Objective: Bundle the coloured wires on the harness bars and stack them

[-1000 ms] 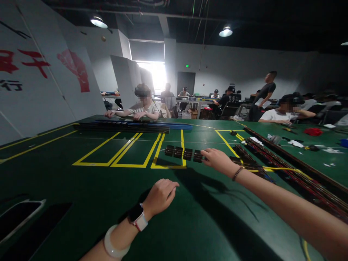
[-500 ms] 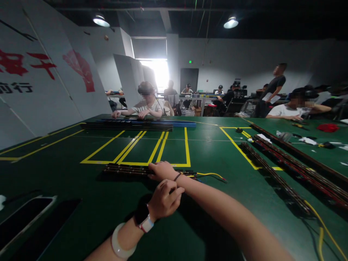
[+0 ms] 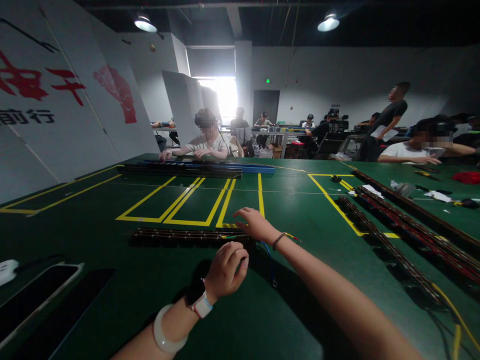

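Observation:
A long dark bundle of thin strips [image 3: 180, 234] lies crosswise on the green table, with small bright spots along it. From its right end come yellow-green wires and a blue wire [image 3: 270, 262] tipped with a small ring terminal. My right hand [image 3: 257, 225] is over that right end, fingers stretched and apart, with nothing seen in them. Nearer to me, my left hand [image 3: 227, 270] hovers just in front of the bundle. Its fingers are curled in loosely and nothing shows in them. A watch and a white bangle are on the left wrist.
More long strip bundles [image 3: 390, 250] with wires lie along the right. Black and blue profiles [image 3: 187, 171] are at the far edge, before a seated person [image 3: 210, 145]. Flat dark panels [image 3: 37, 295] lie at front left. Yellow tape [image 3: 139, 219] marks the green table [image 3: 157, 280].
My right hand has lifted off the bundle and moved right, its fingers opening. My left hand has come away from the right wrist. The blue wire now hangs toward me; the bundle lies slightly further left.

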The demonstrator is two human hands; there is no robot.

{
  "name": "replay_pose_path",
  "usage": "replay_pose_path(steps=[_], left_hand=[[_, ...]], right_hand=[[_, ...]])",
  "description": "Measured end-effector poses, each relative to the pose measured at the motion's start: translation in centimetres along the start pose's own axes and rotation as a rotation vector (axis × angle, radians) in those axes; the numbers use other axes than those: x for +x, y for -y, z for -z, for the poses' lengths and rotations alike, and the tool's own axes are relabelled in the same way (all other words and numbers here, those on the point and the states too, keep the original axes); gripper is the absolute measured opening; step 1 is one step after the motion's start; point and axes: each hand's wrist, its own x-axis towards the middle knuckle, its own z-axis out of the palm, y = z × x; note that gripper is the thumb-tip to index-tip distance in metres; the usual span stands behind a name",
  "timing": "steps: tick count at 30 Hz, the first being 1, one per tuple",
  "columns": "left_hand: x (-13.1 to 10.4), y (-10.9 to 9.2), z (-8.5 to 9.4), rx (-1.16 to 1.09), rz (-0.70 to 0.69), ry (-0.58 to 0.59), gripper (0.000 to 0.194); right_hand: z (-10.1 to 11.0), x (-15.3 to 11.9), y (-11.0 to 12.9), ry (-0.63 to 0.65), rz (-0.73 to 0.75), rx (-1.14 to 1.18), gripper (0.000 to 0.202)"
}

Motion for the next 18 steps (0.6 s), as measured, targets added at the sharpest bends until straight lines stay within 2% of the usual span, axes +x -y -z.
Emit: replay_pose_path(steps=[3,6,10,12,15,18], left_hand=[[0.6,-0.4,-0.2,-0.14,0.169,0.201,0.022],[1.0,-0.9,-0.7,-0.387,0.444,0.4,0.031],[1.5,-1.8,-2.5,-0.896,0.858,0.657,0.04],[1.8,-2.2,-3.5,-1.044,0.973,0.687,0.035],[2.4,-2.7,-4.4,-1.043,1.091,0.703,0.025],[3.2,-3.2,-4.8,-0.953,1.097,0.802,0.018]], right_hand=[[2.4,-4.1,-4.1,-0.029,-0.137,0.116,0.024],[3.3,-7.6,-6.3,0.014,-0.226,0.107,0.024],[3.2,-10.1,-6.1,0.117,-0.195,0.024,0.03],[2.9,-10.5,-5.4,0.118,-0.185,-0.02,0.038],[2.3,-10.6,-4.6,0.106,-0.197,-0.07,0.049],[1.7,-10.7,-4.3,0.121,-0.228,-0.082,0.049]])
